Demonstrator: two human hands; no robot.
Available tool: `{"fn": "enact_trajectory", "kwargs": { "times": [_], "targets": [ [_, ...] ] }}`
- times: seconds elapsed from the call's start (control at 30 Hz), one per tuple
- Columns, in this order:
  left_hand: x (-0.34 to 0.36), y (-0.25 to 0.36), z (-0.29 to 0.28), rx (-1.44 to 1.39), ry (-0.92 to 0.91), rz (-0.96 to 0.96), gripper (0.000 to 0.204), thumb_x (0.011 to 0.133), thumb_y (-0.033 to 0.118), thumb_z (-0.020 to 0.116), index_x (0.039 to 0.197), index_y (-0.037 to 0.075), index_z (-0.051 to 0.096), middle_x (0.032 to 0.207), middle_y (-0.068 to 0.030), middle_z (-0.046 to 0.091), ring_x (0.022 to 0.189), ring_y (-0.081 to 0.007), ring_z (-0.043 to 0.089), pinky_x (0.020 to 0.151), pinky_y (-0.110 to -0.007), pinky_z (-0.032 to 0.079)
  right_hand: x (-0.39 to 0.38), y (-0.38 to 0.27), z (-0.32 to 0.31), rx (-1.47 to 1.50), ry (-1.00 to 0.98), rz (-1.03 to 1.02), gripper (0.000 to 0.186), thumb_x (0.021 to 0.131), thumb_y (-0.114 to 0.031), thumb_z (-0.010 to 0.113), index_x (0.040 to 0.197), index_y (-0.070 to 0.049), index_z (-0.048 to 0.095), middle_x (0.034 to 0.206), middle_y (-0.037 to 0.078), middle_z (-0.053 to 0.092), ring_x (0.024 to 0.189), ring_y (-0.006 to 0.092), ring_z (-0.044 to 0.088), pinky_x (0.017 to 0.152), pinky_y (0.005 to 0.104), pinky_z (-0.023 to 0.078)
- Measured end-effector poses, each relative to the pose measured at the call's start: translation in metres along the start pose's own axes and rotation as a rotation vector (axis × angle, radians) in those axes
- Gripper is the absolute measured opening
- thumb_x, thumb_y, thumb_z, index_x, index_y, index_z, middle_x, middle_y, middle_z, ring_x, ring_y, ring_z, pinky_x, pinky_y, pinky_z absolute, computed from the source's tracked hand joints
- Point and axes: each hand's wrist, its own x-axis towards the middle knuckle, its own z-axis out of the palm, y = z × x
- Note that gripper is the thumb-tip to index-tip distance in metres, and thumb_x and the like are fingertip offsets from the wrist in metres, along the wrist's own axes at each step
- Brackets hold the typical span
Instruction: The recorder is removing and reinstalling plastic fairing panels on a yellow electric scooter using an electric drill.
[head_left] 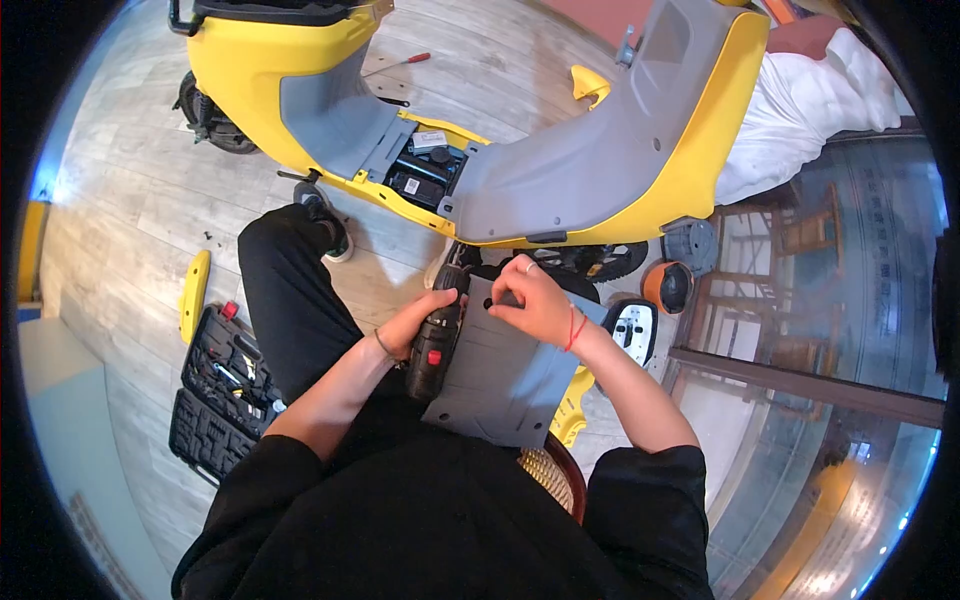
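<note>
My left hand (408, 325) is wrapped round a black cordless drill (432, 350) with a red patch on its side. The drill lies along the left edge of a flat grey plastic panel (505, 365), which rests across my lap. Over the panel's far part, my right hand (533, 303) is closed in a pinch. A small dark spot shows at its fingertips; whether that is a held part or a hole in the panel is unclear. Beyond the hands stands a yellow and grey electric scooter (570, 190), its floor compartment (428, 170) uncovered, with wiring and black parts inside.
An opened black tool case (225, 385) lies on the floor at the left, beside a yellow trim piece (195, 295). A red-handled screwdriver (415, 59) is beyond the scooter. On the right are an orange round container (668, 288), a white-and-black part (632, 332) and a glass pane (800, 300).
</note>
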Motion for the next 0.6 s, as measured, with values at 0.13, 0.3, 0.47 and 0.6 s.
{"fn": "enact_trajectory", "kwargs": {
  "times": [0.13,0.3,0.47,0.6],
  "targets": [
    [0.000,0.004,0.005,0.013,-0.017,0.009,0.042,0.083,0.039,0.059,0.107,0.004,0.057,0.087,-0.0023,0.060,0.071,-0.0089,0.057,0.060,-0.023,0.047,-0.012,-0.010,0.009,-0.074,0.176,-0.108,0.011,0.073,-0.007,0.066,0.083,-0.005,0.062,0.080,0.006,0.052,0.067,0.0195,0.053,0.058,0.0281,0.044],
    [-0.001,0.006,0.012,0.031,-0.010,0.026,0.043,0.083,0.038,0.060,0.108,0.003,0.057,0.088,-0.0027,0.060,0.072,-0.0091,0.057,0.061,-0.023,0.047,-0.015,-0.018,0.010,-0.348,0.247,-0.210,0.007,0.073,-0.011,0.065,0.077,-0.007,0.060,0.074,0.006,0.052,0.073,0.0228,0.056,0.062,0.0337,0.045],
    [0.001,0.004,0.013,0.145,0.066,0.055,0.034,0.082,0.036,0.061,0.096,0.005,0.057,0.075,-0.0002,0.057,0.058,-0.0081,0.054,0.050,-0.021,0.043,-0.016,-0.033,0.017,-0.810,0.222,-0.242,0.002,0.070,-0.013,0.058,0.069,-0.011,0.057,0.071,0.002,0.051,0.070,0.0176,0.054,0.062,0.0298,0.042],
    [0.001,0.004,0.013,0.175,0.092,0.113,0.032,0.081,0.036,0.062,0.091,0.006,0.056,0.071,0.0006,0.055,0.054,-0.0077,0.052,0.046,-0.021,0.041,-0.018,-0.042,0.027,-0.938,0.278,-0.212,0.003,0.069,-0.013,0.054,0.070,-0.010,0.057,0.073,0.001,0.052,0.069,0.0156,0.053,0.061,0.0289,0.040]
  ]
}}
